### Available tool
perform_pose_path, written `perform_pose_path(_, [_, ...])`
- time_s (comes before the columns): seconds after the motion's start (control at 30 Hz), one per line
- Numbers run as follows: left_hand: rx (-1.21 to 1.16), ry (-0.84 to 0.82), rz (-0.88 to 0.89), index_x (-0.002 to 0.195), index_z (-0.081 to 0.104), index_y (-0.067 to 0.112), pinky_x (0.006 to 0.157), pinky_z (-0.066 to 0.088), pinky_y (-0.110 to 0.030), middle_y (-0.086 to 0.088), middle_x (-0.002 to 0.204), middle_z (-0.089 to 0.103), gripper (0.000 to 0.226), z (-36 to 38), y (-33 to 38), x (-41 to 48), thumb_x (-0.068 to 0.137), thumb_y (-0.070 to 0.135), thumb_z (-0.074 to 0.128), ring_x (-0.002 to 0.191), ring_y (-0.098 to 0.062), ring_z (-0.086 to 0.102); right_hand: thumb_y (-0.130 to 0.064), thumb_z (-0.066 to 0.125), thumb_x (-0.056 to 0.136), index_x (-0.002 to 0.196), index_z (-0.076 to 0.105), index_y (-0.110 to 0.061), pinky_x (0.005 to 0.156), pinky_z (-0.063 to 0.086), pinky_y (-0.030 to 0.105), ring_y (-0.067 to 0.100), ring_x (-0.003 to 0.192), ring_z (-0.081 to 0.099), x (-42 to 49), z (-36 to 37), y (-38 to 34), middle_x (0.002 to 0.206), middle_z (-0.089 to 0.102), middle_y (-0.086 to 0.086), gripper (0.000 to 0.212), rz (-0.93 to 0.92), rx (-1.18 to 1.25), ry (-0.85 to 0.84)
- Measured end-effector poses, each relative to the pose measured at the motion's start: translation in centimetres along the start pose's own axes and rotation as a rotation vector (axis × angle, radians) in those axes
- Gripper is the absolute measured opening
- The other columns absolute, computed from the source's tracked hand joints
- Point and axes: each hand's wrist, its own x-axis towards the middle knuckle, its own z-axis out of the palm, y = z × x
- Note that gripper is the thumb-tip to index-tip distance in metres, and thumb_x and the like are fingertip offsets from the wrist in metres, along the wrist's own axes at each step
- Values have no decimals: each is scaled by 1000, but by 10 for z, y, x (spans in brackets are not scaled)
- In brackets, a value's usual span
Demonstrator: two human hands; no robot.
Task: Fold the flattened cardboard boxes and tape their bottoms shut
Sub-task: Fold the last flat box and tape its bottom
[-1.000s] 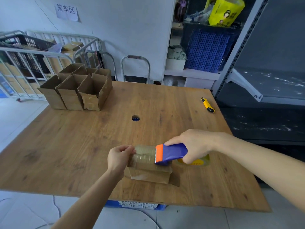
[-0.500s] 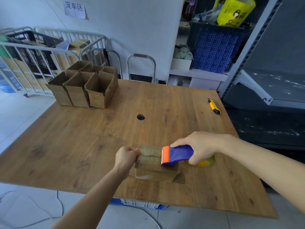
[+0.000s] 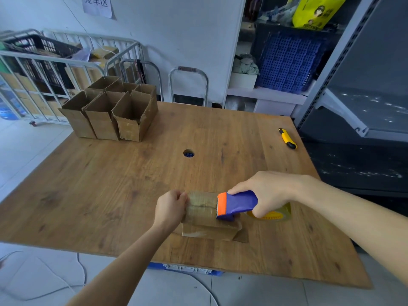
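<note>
My left hand [image 3: 171, 209] is gripping the small cardboard box's [image 3: 205, 219] left end; my right hand [image 3: 266, 191] is clutching the tape dispenser [image 3: 237, 204] atop it.

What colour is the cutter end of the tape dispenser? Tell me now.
Orange: the cutter end of the tape dispenser, best seen in the head view.

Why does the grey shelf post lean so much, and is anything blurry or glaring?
In the head view the wide-angle lens leans the shelf post and splays the table; the light is soft, without hard shadows; the left hand gripping the box and the right hand gripping the tape dispenser look sharp, without strong glare.
</note>
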Motion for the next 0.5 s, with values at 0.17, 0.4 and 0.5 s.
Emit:
perform_pose_path(0.17, [86, -25, 30, 70, 50, 15, 56, 36, -28, 2, 71, 53, 31, -5, 9, 5, 99, 20, 41, 63, -12, 46, -30, 67, 76, 139, 43, -44, 59, 35, 19, 2, 73, 46, 6, -20, -10, 102, 49, -17, 69, -17, -35, -37])
perform_pose_path(0.4, [140, -173, 64, 85, 56, 14, 59, 44, -22, 3, 82, 60, 23, -4, 10, 1, 91, 35, 61, 71, -12, 57, -23, 71, 77, 134, 53, -37, 58, 40, 9, -4, 70, 57, 18, -28, -5, 94, 60, -15, 62, 8, 141, -181])
perform_pose_path(0.5, [244, -146, 93, 93, 54, 14, 59, 49, -23, 4, 86, 60, 34, 0, 11, -4, 77, 33, 78, 75, -10, 59, -19, 70, 79, 136, 51, -33, 48, 37, 4, -17, 52, 51, 16, -31, -3, 81, 53, -21, 62, 5, 157, -171])
